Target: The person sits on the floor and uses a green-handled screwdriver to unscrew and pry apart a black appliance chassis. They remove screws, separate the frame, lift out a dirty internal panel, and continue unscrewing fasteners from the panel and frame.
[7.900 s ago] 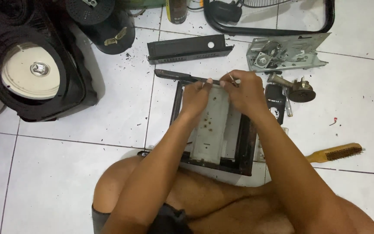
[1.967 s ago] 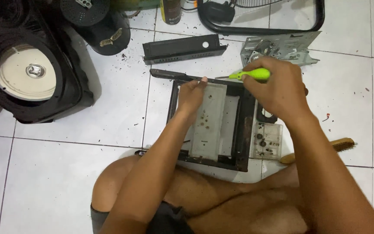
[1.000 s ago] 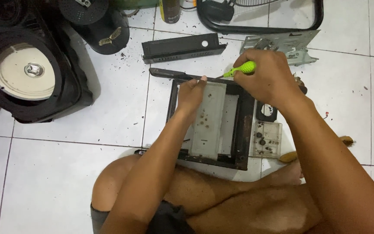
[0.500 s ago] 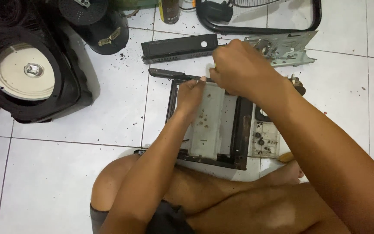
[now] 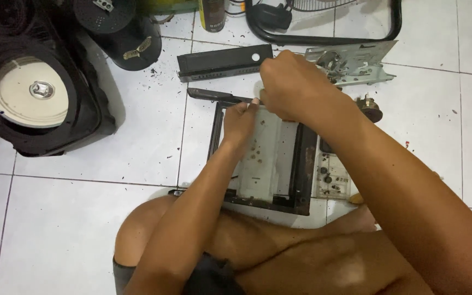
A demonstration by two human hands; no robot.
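One head-worn camera looks steeply down, close over the tiled floor [image 5: 83, 218].

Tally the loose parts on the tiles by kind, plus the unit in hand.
Black-framed metal chassis under left hand and right hand: 1
Black panels: 2
Metal bracket: 1
Small motor: 1
Speaker box: 1
Total: 6

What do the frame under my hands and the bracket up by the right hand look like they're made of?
The frame has matte black side rails, likely plastic or painted metal, around a pale grey, dust-speckled panel that looks like sheet metal. The bracket is bare silvery stamped metal with holes and folded edges.
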